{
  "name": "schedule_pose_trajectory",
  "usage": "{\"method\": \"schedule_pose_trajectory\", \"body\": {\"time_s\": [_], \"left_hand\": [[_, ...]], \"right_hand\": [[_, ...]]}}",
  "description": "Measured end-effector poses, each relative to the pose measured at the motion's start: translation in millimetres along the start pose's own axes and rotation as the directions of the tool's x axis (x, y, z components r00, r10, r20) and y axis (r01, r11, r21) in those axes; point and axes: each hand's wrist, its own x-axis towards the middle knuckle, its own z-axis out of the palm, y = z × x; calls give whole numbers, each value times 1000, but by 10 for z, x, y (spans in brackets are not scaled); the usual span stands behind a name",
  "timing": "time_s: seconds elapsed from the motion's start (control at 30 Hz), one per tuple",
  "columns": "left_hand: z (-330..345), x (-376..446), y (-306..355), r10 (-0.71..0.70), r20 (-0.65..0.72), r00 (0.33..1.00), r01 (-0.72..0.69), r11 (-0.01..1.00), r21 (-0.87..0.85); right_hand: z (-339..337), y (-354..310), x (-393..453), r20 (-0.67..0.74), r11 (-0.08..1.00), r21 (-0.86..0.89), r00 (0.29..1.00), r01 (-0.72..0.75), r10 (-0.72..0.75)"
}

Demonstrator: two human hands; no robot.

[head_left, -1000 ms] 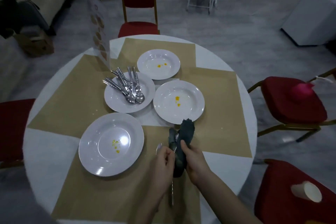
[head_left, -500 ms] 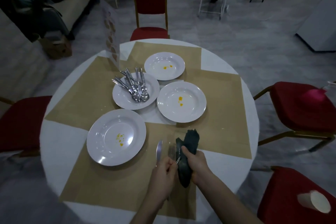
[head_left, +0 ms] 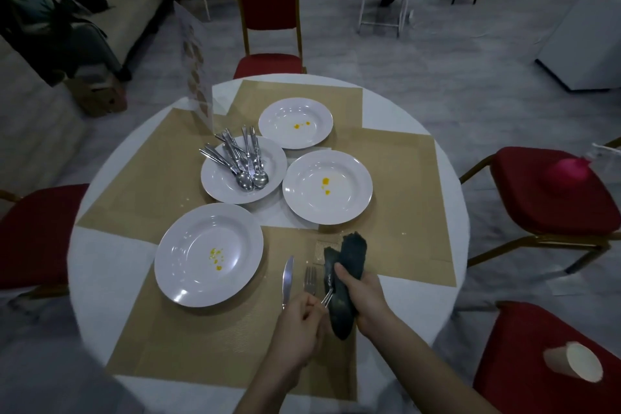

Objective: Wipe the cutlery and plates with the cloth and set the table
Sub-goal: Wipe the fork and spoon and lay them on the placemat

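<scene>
My right hand [head_left: 364, 296] grips a dark cloth [head_left: 351, 254] wrapped round one end of a metal utensil [head_left: 327, 296]. My left hand [head_left: 299, 324] pinches that utensil's other end. A knife [head_left: 287, 276] and a fork [head_left: 309, 279] stick out just beyond the left hand, over the tan placemat [head_left: 201, 343]; whether they are held or lying there I cannot tell. Three white plates carry yellow specks: near left [head_left: 174, 279], right [head_left: 356, 208], far [head_left: 319, 138]. A fourth plate [head_left: 215, 190] holds a pile of several spoons and other cutlery [head_left: 240, 161].
The round white table [head_left: 100, 265] is ringed by red chairs: far [head_left: 265, 60], left [head_left: 33, 239], right [head_left: 544, 212]. A clear menu stand [head_left: 195, 64] stands at the table's back left. A paper cup [head_left: 574, 361] lies on the near right chair, a pink object [head_left: 569, 171] on the right one.
The view has shifted and the plates sit further from my hands. The cloth has slid a little along the utensil, and the knife and fork now show clearly beside my left hand.
</scene>
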Motion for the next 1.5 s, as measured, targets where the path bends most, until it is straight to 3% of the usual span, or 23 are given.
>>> {"method": "schedule_pose_trajectory", "body": {"time_s": [0.07, 0.27, 0.47, 0.63, 0.83, 1.0, 1.13, 1.23, 1.33, 1.43, 1.5], "left_hand": [[-27, 20, 48, -9, 6, 1000, 9, 1000, -26], [-136, 56, 18, -22, -23, 999, 21, 998, -56], [-134, -29, -37, 2, -48, 999, -5, 998, -69], [-114, 71, 83, 75, -169, 983, -64, 995, 73], [-67, -8, 87, 168, -116, 979, -140, 966, 217], [77, 53, 159, 235, -136, 962, -186, 935, 302], [26, 132, 210, 251, -195, 948, -193, 941, 277], [-21, 130, 169, 209, -267, 941, -165, 970, 176], [-59, 105, 82, 188, -304, 934, -151, 979, 140], [-35, 88, 68, 243, -275, 930, -186, 958, 216], [22, 65, 67, 306, -229, 924, -240, 931, 274]], "right_hand": [[25, 7, -19, 26, 1000, -18, 1000, 7, -6], [35, 171, -98, 286, 979, 68, 944, -191, 164], [-134, -29, 54, 174, 999, 41, 985, -9, 1], [60, -5, -76, 367, 994, -109, 928, -22, 61], [28, -76, 62, 111, 995, -94, 994, 36, -26], [56, -163, 145, -77, 974, -142, 979, 178, -190], [78, -27, 49, 29, 954, -211, 977, 214, -213], [-36, -51, 34, 3, 919, -277, 957, 281, -291], [-113, -150, 13, 71, 957, -201, 977, 211, -200], [-15, -96, -83, 196, 969, -199, 975, 149, -109], [111, -57, -124, 193, 986, -138, 979, 88, -61]]}}
